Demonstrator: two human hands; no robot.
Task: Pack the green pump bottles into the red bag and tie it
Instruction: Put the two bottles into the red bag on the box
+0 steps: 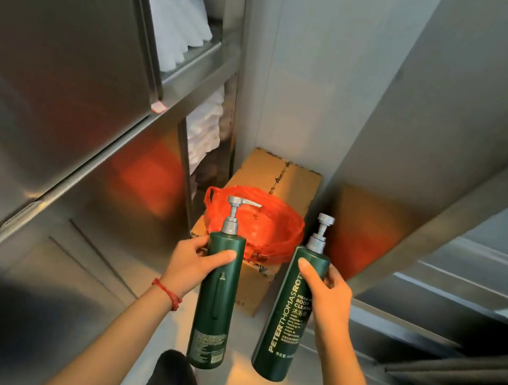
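Gripping upright green bottles (216, 299), both hands (191, 264) raised, above red bag (261, 223).

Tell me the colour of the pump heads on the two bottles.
Silver-grey pump heads on both dark green bottles, in the head view.

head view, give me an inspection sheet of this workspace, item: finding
surface: cardboard box on the floor, carrying the red bag
job's things: two green pump bottles, both out of the bag; left bottle shows its back label, right bottle its front print; bag open, untied
clutter: nothing seen
grippers: left hand grips the left bottle, right hand grips the right bottle
cables: nothing seen
surroundings: steel shelves with white linen to the left, steel panels to the right
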